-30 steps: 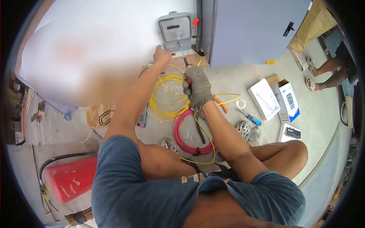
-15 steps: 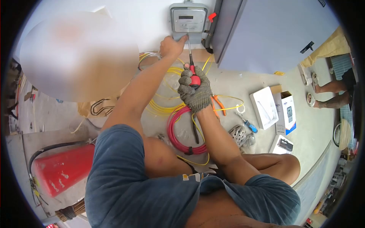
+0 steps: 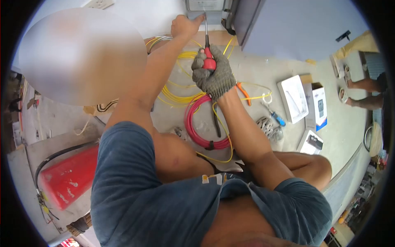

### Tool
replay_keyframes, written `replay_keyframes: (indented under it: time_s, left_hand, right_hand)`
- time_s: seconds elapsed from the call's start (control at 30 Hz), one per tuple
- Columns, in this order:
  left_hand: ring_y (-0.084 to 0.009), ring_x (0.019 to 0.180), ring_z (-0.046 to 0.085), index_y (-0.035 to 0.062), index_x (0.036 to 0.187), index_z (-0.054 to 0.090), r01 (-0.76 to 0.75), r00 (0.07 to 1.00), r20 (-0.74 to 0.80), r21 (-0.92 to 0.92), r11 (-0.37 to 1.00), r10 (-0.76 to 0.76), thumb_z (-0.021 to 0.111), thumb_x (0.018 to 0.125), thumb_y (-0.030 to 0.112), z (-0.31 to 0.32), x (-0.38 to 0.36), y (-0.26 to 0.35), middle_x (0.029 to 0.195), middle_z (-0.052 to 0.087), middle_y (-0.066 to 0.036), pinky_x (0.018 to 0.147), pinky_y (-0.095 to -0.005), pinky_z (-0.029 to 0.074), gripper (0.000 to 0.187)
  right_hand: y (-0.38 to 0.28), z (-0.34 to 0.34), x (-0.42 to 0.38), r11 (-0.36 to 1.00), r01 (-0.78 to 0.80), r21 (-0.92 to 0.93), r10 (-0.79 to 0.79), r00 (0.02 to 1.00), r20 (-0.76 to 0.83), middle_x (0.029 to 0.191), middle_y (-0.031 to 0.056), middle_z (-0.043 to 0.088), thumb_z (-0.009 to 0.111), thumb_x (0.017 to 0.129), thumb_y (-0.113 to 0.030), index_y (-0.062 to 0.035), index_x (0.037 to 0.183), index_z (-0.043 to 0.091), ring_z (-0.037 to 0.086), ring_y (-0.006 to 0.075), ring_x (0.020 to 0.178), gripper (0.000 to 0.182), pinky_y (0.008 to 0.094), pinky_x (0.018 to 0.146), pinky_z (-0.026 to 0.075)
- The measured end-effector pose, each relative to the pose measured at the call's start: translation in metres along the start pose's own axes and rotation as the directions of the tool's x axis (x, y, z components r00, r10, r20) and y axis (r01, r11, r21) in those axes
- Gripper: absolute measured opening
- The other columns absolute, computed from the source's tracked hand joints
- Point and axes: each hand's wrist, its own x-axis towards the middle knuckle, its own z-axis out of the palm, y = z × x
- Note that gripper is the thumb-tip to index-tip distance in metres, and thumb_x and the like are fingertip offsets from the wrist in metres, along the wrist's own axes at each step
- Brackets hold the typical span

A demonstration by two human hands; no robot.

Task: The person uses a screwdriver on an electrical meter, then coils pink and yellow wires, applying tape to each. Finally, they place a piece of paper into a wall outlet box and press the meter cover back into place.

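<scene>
Screwdriver (image 3: 207, 45), red-handled, clenched in gloved right hand (image 3: 213, 76); steel shaft running up toward 12 o'clock, tip at bottom edge of grey meter housing (image 3: 204, 5) on wall. Bare left hand (image 3: 185, 25) at 11 o'clock of screwdriver, fingers pressed against underside of same housing, closed loosely, nothing plainly held. Judged light and rigid: hard plastic handle, thin stiff shaft, no give. Best gripped around fat part of handle, as now; knit glove likely adds friction, though smooth handle could twist in palm under torque. Tip prone to slipping out of screw head if not kept square and pressed in. Meter housing looks like brittle plastic, worth steadying rather than leaning on. On floor at 6 o'clock of right hand, red wire coil (image 3: 202, 125) tied in a ring, springy and light; yellow wire coil (image 3: 181, 88) at 8 o'clock, loose loops, apt to tangle. Orange-handled pliers (image 3: 243, 91) at 3 o'clock, blue-handled screwdriver (image 3: 275, 117) further out at 4 o'clock, white boxes (image 3: 293, 103) beyond. Red cylinder (image 3: 70, 176) lying at 8 o'clock, well apart.
</scene>
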Motion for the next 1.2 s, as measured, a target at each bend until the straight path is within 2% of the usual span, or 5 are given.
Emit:
replay_keyframes:
  time_s: [0.7, 0.8, 0.87, 0.97, 1.2]
  left_hand:
    - [-0.0363, 0.089, 0.069, -0.0031, 0.082, 0.073, -0.047, 0.999, 0.027, 0.029, 0.998, 0.046, 0.070, 0.066, 0.071, -0.002, -0.002, 0.003, 0.089, 0.071, -0.022, 0.082, -0.0437, 0.054, 0.076]
    - [-0.0360, 0.094, 0.069, -0.0033, 0.088, 0.073, -0.028, 0.998, 0.064, 0.033, 0.999, 0.026, 0.074, 0.066, 0.067, -0.003, 0.004, 0.003, 0.096, 0.071, -0.022, 0.084, -0.0433, 0.054, 0.073]
    - [-0.0364, 0.094, 0.068, -0.0036, 0.088, 0.073, -0.041, 0.997, 0.072, 0.054, 0.998, 0.037, 0.074, 0.066, 0.067, 0.001, 0.003, 0.001, 0.096, 0.070, -0.023, 0.084, -0.0436, 0.054, 0.074]
    - [-0.0367, 0.094, 0.068, -0.0040, 0.088, 0.073, -0.013, 0.998, 0.062, 0.031, 0.999, 0.011, 0.074, 0.066, 0.067, -0.004, 0.003, 0.005, 0.096, 0.070, -0.024, 0.084, -0.0443, 0.053, 0.074]
    - [-0.0352, 0.093, 0.069, -0.0041, 0.087, 0.072, -0.017, 0.998, 0.059, 0.009, 1.000, 0.016, 0.073, 0.065, 0.068, -0.009, -0.007, 0.007, 0.091, 0.072, -0.021, 0.084, -0.0430, 0.053, 0.075]
  right_hand:
    - [0.005, 0.011, -0.012, 0.978, 0.074, -0.196, -0.093, 0.992, -0.091, 0.077, 0.0108, 0.053, 0.066, 0.088, -0.024, -0.0039, 0.099, 0.055, 0.057, 0.0206, 0.060, 0.025, 0.0313, 0.047, 0.052]
    - [0.006, -0.066, 0.047, 0.052, 0.787, -0.615, -0.487, 0.557, 0.672, 0.072, 0.0083, 0.055, 0.066, 0.086, -0.025, -0.0047, 0.104, 0.059, 0.057, 0.0249, 0.058, 0.028, 0.0308, 0.055, 0.052]
    - [0.004, -0.018, 0.011, 0.467, 0.102, -0.878, -0.489, 0.857, -0.160, 0.073, 0.0070, 0.056, 0.066, 0.087, -0.025, -0.0062, 0.098, 0.059, 0.056, 0.0241, 0.058, 0.023, 0.0317, 0.051, 0.050]
    - [0.003, 0.003, -0.003, 0.992, 0.041, 0.117, -0.037, 0.999, -0.036, 0.073, 0.0069, 0.056, 0.065, 0.088, -0.026, -0.0067, 0.094, 0.057, 0.056, 0.0230, 0.059, 0.022, 0.0314, 0.048, 0.048]
    - [0.001, 0.023, -0.015, 0.905, 0.174, -0.387, -0.240, 0.962, -0.127, 0.074, 0.0109, 0.057, 0.064, 0.089, -0.028, -0.0021, 0.102, 0.057, 0.059, 0.0212, 0.062, 0.030, 0.0359, 0.052, 0.054]
